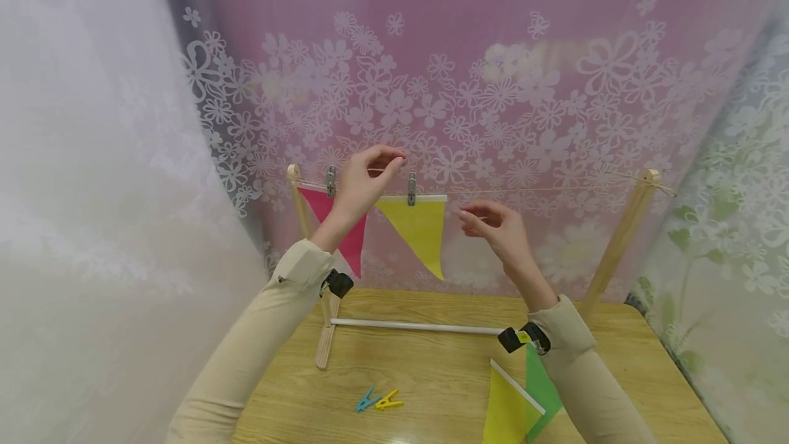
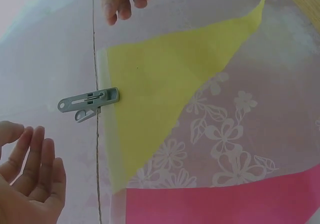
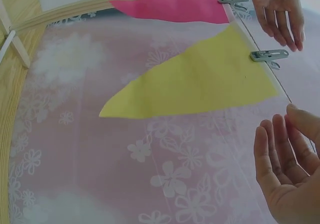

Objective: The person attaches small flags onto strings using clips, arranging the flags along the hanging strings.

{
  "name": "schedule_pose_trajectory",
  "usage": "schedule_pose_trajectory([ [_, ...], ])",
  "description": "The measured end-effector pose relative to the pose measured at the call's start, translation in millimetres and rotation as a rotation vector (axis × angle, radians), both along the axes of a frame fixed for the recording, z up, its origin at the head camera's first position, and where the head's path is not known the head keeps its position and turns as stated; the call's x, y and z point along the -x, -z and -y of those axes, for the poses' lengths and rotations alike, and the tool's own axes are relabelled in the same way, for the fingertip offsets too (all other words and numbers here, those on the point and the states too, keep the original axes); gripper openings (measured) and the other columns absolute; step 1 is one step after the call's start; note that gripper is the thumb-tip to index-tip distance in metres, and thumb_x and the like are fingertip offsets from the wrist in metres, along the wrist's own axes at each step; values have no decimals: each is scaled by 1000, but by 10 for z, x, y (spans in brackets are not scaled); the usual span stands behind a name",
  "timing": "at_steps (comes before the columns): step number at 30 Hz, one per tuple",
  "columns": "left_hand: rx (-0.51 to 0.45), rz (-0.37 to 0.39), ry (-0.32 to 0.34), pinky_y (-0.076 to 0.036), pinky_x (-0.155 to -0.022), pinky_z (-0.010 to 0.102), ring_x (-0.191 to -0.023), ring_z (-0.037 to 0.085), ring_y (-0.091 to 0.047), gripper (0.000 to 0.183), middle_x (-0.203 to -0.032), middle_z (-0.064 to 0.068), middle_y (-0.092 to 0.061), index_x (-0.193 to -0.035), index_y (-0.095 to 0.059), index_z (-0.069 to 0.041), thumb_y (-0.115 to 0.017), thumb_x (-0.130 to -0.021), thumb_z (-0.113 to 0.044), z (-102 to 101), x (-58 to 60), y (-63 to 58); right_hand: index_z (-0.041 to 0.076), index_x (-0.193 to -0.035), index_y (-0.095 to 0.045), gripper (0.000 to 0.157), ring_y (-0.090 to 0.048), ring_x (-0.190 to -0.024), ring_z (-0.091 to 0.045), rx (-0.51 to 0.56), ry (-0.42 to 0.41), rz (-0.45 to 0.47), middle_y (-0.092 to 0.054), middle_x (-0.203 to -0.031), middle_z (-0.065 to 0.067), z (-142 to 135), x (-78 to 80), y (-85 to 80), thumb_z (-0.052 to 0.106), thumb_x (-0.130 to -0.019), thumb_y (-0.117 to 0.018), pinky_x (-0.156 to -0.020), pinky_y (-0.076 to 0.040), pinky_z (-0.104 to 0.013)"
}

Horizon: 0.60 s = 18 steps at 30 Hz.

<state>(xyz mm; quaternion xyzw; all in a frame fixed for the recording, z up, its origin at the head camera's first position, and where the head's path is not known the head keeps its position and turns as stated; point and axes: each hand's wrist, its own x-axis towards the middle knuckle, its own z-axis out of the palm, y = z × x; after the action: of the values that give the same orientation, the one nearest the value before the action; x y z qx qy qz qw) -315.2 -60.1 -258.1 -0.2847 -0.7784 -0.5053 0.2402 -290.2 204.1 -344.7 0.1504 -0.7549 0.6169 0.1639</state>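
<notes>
a yellow triangular pennant (image 1: 419, 225) with a white top band is hanging from a thin tan string (image 1: 524, 189), and a grey clothespin (image 1: 411, 188) is gripping it there, near the middle of the band. to its left, a bright pink triangular pennant (image 1: 353, 245) is hanging from the same string under a second grey clothespin (image 1: 331, 181), and the left hand and wrist are partly hiding it.

the left hand (image 1: 368, 177) is hovering near the string between the two grey clothespins — its thumb and forefinger are curving toward each other, tips close, and nothing is showing between them. the right hand (image 1: 496, 228) is hovering just beside the yellow pennant's upper right corner, its fingers loosely bent and its thumb lying near the forefinger; whether it is touching the string, i cannot tell.

the string is running between a pale wooden left post (image 1: 301, 214) and a pale wooden right post (image 1: 616, 252), and a straight white rod (image 1: 419, 327) is stretching low from the left side. on the wood-grain counter (image 1: 444, 375), a small blue clothespin (image 1: 368, 400) and a small yellow clothespin (image 1: 388, 401) are lying close together. near the right forearm, another yellow pennant (image 1: 502, 410) with a white edge is lying partly over a green pennant (image 1: 542, 389) — the right sleeve (image 1: 598, 382) is covering some of the green one.
</notes>
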Motion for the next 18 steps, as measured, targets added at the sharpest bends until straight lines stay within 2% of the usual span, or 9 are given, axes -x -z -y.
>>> schedule_pose_trajectory([
  [6,-54,-74,-42,-57,-86,31,-94,16,-69,17,-103,4,-75,-108,-75,-9,-68,-99,-22,66,-83,86,-5,-115,-70,34,-73,-82,-17,10,29,-48,-73,-97,-2,-73,-63,69,23,-96,-72,-77,-60,-25],
  [12,-87,-69,-55,-57,-85,33,-93,17,-68,19,-103,5,-75,-109,-75,-9,-69,-99,-24,138,-177,210,-6,-115,-70,30,-72,-78,-11,17,38,-67,-74,-95,1,-161,-124,158,19,-98,-70,-75,-60,-25],
  [18,-101,-82,-74,-57,-82,29,-91,15,-69,18,-100,3,-76,-109,-75,-10,-69,-99,-24,207,-228,392,-9,-115,-68,30,-71,-79,-9,20,33,-69,-74,-96,-2,-274,-144,310,16,-99,-68,-76,-60,-24],
])
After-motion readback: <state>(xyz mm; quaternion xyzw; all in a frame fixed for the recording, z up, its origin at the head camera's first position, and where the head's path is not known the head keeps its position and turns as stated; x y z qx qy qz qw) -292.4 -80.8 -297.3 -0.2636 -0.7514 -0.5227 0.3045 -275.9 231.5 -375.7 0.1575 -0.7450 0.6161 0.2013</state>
